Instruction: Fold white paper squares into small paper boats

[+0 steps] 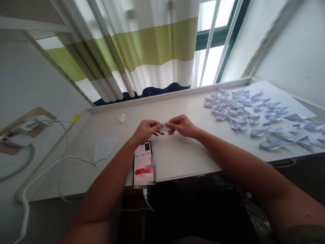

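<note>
Between my two hands is a small folded piece of white paper (164, 128), held above the white desk (175, 159). My left hand (148, 130) pinches its left end with thumb and fingers. On the other end, my right hand (183, 126) is closed in the same kind of pinch. The fold's exact shape is partly hidden by the fingertips. Many folded paper boats (238, 122) lie scattered over the right part of the desk. A few flat white paper sheets (105, 148) rest to the left of my left forearm.
A phone (142, 162) showing a timer lies below my left hand, with a charging cable (145, 194) plugged in. Crumpled tissue (122, 118) sits farther back. White cables run from a wall socket (24, 128) at left. A large white sheet (274, 93) lies under some boats.
</note>
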The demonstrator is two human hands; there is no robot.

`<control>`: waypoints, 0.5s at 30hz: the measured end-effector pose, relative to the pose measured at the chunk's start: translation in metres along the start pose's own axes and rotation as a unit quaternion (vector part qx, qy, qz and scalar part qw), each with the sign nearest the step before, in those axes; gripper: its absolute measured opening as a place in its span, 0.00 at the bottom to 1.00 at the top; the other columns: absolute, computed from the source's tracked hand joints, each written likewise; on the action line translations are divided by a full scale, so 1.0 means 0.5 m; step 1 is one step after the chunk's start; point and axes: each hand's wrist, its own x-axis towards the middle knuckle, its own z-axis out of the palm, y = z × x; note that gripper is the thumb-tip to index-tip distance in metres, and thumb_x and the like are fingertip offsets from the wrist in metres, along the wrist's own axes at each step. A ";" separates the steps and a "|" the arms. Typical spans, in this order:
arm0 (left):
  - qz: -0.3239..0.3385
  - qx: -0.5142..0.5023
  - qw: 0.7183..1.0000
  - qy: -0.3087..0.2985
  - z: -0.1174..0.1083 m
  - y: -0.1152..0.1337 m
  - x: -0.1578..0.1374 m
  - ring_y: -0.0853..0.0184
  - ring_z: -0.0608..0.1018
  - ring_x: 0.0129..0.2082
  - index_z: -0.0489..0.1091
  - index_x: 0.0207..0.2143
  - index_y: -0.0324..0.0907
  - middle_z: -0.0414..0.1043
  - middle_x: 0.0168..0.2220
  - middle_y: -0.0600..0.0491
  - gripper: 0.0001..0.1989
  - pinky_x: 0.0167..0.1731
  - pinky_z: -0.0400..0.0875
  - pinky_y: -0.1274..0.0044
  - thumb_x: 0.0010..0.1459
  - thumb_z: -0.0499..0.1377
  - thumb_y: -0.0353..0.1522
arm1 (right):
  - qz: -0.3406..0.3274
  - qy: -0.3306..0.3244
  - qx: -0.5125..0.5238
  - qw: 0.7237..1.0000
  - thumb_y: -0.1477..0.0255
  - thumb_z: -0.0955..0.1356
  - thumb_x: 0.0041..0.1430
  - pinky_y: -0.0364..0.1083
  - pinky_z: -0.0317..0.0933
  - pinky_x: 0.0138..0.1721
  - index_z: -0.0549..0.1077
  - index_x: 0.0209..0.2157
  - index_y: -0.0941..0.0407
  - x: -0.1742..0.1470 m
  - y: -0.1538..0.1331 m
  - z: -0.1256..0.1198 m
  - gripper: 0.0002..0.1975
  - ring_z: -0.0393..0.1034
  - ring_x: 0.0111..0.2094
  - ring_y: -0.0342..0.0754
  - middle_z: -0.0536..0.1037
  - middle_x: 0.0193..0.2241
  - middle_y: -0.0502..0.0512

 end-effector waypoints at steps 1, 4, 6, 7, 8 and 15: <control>-0.001 -0.003 1.000 -0.005 0.001 -0.001 0.000 0.58 0.88 0.34 0.84 0.37 0.39 0.85 0.34 0.46 0.24 0.32 0.78 0.73 0.55 0.74 0.52 | -0.009 0.000 -0.012 1.000 0.49 0.78 0.59 0.43 0.72 0.29 0.84 0.31 0.60 -0.001 -0.002 -0.001 0.25 0.79 0.25 0.44 0.83 0.23 0.55; 0.005 -0.003 1.000 -0.011 0.003 -0.004 0.000 0.59 0.88 0.35 0.83 0.39 0.39 0.85 0.35 0.46 0.24 0.33 0.78 0.73 0.56 0.74 0.51 | -0.017 0.008 -0.037 0.999 0.51 0.76 0.63 0.42 0.68 0.26 0.83 0.30 0.60 -0.002 -0.004 0.000 0.23 0.75 0.23 0.43 0.81 0.21 0.53; 0.012 0.008 1.000 -0.008 0.004 -0.004 0.000 0.59 0.87 0.35 0.83 0.38 0.39 0.85 0.34 0.46 0.21 0.32 0.78 0.74 0.57 0.73 0.49 | -0.008 0.011 -0.039 0.999 0.52 0.76 0.64 0.42 0.66 0.25 0.80 0.29 0.59 -0.003 -0.003 0.005 0.23 0.74 0.22 0.42 0.81 0.21 0.53; 0.015 0.013 1.000 -0.007 0.005 -0.003 0.000 0.60 0.87 0.35 0.83 0.37 0.39 0.85 0.33 0.46 0.20 0.32 0.78 0.74 0.57 0.73 0.47 | -0.003 0.010 -0.034 0.999 0.53 0.76 0.64 0.42 0.66 0.25 0.80 0.29 0.59 -0.003 -0.002 0.009 0.22 0.75 0.22 0.42 0.81 0.22 0.53; 0.017 0.015 1.000 -0.004 0.004 -0.003 0.000 0.60 0.86 0.35 0.83 0.36 0.39 0.84 0.33 0.47 0.18 0.32 0.78 0.74 0.57 0.73 0.46 | 0.000 0.008 -0.029 1.000 0.53 0.76 0.64 0.42 0.67 0.26 0.79 0.30 0.59 -0.004 -0.002 0.013 0.22 0.75 0.22 0.42 0.81 0.23 0.53; 0.024 0.036 0.999 -0.013 -0.001 -0.008 0.003 0.64 0.82 0.33 0.84 0.34 0.40 0.82 0.32 0.49 0.17 0.31 0.80 0.74 0.59 0.71 0.46 | -0.017 -0.005 -0.037 0.999 0.58 0.74 0.65 0.42 0.68 0.27 0.79 0.33 0.58 -0.012 -0.013 0.020 0.17 0.76 0.23 0.43 0.80 0.23 0.50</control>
